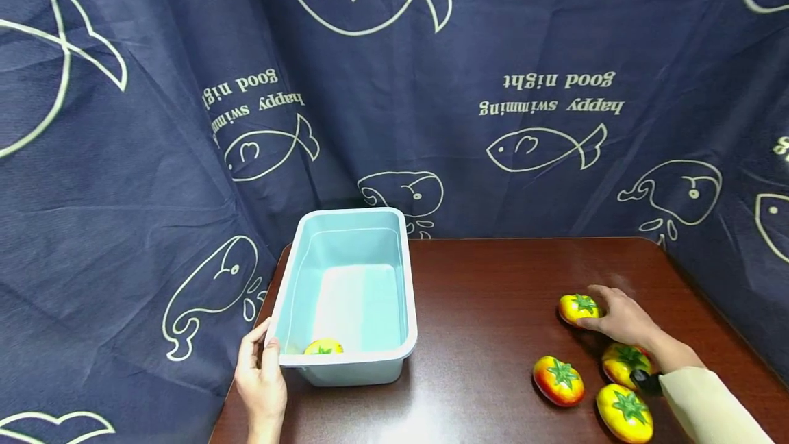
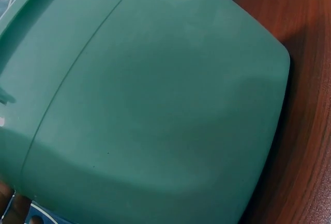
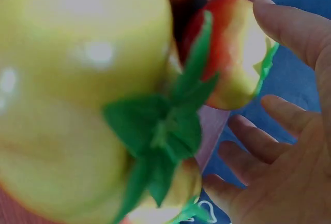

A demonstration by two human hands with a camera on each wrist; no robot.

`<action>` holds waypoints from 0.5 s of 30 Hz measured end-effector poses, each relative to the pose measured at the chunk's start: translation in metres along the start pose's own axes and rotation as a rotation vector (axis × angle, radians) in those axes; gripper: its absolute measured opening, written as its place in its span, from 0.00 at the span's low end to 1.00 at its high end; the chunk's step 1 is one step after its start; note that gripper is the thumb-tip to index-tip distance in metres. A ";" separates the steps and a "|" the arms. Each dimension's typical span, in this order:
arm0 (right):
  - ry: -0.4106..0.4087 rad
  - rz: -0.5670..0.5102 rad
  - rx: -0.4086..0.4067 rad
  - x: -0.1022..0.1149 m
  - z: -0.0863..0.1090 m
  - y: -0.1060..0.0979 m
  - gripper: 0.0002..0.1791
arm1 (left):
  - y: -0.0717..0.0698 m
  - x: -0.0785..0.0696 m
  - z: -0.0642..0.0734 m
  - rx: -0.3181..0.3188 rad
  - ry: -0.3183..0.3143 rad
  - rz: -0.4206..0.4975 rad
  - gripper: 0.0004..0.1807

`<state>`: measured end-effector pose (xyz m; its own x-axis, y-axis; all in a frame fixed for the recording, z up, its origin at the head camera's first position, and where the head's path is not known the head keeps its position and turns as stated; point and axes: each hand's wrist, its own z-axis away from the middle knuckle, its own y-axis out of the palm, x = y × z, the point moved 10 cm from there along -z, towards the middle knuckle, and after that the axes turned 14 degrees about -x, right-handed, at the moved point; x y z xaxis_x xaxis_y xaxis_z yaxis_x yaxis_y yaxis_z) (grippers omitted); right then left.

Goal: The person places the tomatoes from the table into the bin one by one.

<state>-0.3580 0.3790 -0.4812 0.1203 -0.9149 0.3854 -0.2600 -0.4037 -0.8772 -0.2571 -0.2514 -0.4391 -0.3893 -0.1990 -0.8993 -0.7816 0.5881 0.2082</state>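
Observation:
My left hand (image 1: 261, 382) grips the near left corner of a light blue plastic basin (image 1: 409, 307), thumb at the rim; the left wrist view shows the basin's outer wall (image 2: 155, 89) and a bit of the fingers (image 2: 18, 208). Inside the basin, by its near wall, a yellow toy tomato (image 1: 324, 346) is partly hidden. At the right, my right hand (image 1: 625, 321) reaches over a yellow-red toy tomato (image 1: 576, 307) with a green leafy top. Its thumb and fingers are spread around that tomato's right side, and the right wrist view shows the palm (image 3: 289, 182) holding nothing.
Beneath my right wrist lies another toy tomato (image 1: 619, 362), with a yellow one (image 1: 625, 413) and a red-yellow one (image 1: 557, 381) close by. A black object (image 1: 646, 381) sits at the wrist. The brown table (image 1: 481, 307) is bordered by dark blue fish-print cloth (image 1: 394, 101).

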 end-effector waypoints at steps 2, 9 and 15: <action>-0.004 0.004 0.001 -0.001 0.000 0.002 0.45 | 0.001 0.000 0.000 0.003 0.005 -0.001 0.16; -0.022 -0.001 -0.011 -0.003 0.000 0.009 0.42 | 0.002 -0.002 0.001 0.005 0.034 0.005 0.16; -0.018 -0.022 -0.016 -0.001 0.001 0.019 0.43 | 0.001 -0.004 0.000 0.003 0.051 0.010 0.16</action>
<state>-0.3618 0.3717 -0.4989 0.1434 -0.9055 0.3993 -0.2724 -0.4240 -0.8637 -0.2563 -0.2500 -0.4350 -0.4218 -0.2329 -0.8763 -0.7762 0.5923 0.2161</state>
